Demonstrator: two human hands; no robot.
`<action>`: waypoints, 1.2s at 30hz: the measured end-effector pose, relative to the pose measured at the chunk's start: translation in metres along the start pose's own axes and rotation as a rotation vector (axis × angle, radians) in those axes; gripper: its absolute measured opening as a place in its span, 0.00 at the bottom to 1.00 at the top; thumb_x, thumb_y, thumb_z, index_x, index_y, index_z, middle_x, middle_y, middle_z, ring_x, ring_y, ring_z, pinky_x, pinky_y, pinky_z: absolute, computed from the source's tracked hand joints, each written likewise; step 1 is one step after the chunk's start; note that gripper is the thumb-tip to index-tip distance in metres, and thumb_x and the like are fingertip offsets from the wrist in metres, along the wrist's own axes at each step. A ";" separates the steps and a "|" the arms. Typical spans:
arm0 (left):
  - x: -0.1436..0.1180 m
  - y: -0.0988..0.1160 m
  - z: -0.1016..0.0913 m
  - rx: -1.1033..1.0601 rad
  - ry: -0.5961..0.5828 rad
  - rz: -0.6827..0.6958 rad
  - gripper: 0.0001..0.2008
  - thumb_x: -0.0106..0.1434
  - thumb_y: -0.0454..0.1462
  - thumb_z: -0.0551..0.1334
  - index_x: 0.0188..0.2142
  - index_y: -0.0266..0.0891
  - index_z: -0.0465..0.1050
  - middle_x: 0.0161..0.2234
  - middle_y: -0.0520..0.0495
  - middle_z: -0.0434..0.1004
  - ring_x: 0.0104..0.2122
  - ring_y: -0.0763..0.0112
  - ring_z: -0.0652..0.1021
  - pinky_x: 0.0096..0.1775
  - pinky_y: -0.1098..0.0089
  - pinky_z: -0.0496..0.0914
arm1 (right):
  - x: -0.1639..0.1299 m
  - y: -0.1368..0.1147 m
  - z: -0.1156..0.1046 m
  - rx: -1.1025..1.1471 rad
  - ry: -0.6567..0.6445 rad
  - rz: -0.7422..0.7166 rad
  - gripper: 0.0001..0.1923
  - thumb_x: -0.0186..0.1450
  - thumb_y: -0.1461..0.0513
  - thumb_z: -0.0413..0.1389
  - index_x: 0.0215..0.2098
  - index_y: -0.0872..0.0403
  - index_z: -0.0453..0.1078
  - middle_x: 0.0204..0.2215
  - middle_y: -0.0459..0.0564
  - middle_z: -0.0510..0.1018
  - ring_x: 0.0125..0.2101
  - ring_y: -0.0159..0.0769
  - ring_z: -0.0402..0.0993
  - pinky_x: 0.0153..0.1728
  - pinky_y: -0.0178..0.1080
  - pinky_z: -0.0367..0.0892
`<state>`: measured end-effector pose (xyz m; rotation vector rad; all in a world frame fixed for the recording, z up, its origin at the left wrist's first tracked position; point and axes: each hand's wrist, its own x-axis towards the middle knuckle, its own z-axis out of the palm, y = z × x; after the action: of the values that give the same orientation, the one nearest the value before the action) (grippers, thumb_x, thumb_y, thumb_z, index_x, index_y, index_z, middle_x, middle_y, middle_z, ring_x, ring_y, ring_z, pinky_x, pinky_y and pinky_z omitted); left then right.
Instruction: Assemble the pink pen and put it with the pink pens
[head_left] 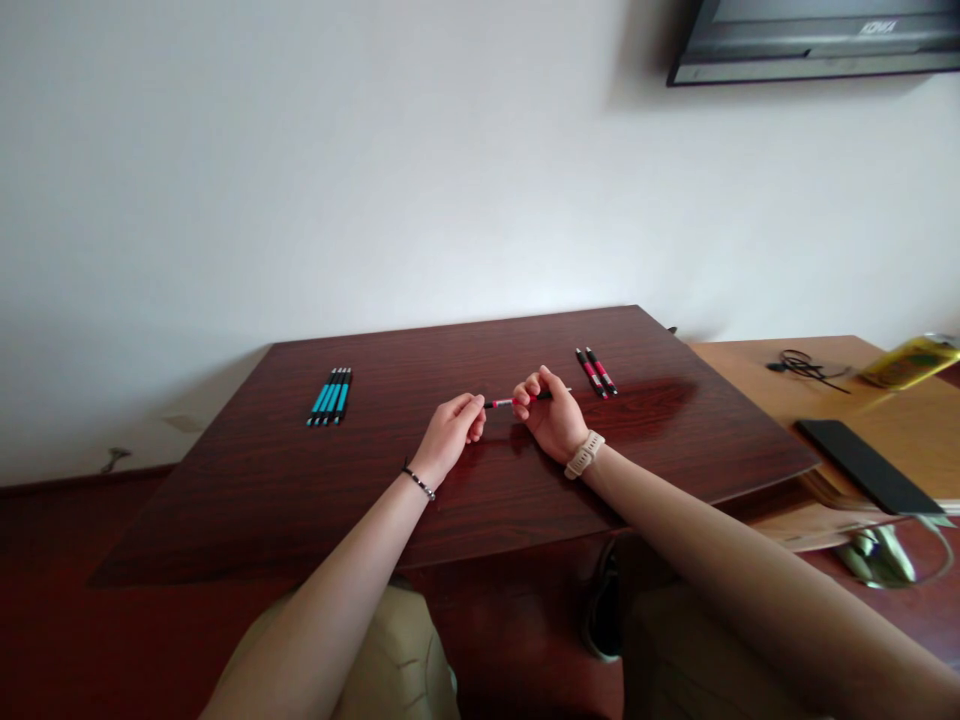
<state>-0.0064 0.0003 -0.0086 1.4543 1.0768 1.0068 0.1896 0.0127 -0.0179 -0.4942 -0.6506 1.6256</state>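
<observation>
Above the middle of the dark wood table (495, 480), a red-and-black pen (501, 403) is stretched level between my two hands. My left hand (454, 425) pinches its left end between thumb and fingers. Curled fingers of my right hand (553, 420) hold the right part, palm turned up, with the pen's tip poking out past the thumb. Two more red-and-black pens (596, 373) lie side by side just beyond my right hand. Several blue-and-black pens (328, 398) sit in a neat row on the left side of the table.
A lighter wooden table (750, 390) adjoins on the right, bearing a black cable (806, 366), a yellow can (911, 362) lying tilted and a flat black object (866, 465). A white wall (375, 170) stands behind, with a television (817, 40) mounted at upper right.
</observation>
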 end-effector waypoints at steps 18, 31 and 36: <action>0.002 -0.003 0.001 -0.017 0.071 0.057 0.16 0.71 0.49 0.63 0.32 0.41 0.70 0.24 0.52 0.71 0.25 0.72 0.72 0.29 0.71 0.63 | -0.001 -0.001 -0.003 -0.050 -0.019 0.030 0.22 0.75 0.46 0.58 0.30 0.51 0.72 0.31 0.50 0.81 0.25 0.33 0.68 0.29 0.34 0.69; 0.000 -0.001 0.002 -0.093 0.095 0.015 0.09 0.63 0.43 0.67 0.36 0.40 0.71 0.29 0.50 0.76 0.25 0.73 0.74 0.28 0.72 0.63 | -0.001 -0.002 -0.001 -0.060 0.050 0.023 0.23 0.76 0.48 0.56 0.31 0.53 0.77 0.34 0.52 0.85 0.22 0.30 0.65 0.26 0.35 0.66; 0.000 -0.001 0.002 -0.089 0.075 -0.002 0.19 0.70 0.52 0.62 0.32 0.40 0.71 0.26 0.50 0.73 0.24 0.73 0.72 0.26 0.71 0.61 | -0.002 -0.002 -0.001 -0.055 0.045 0.026 0.22 0.77 0.48 0.55 0.31 0.52 0.76 0.33 0.51 0.84 0.22 0.30 0.64 0.27 0.35 0.67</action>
<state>-0.0046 0.0000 -0.0093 1.3525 1.0732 1.1021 0.1920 0.0113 -0.0169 -0.5801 -0.6595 1.6202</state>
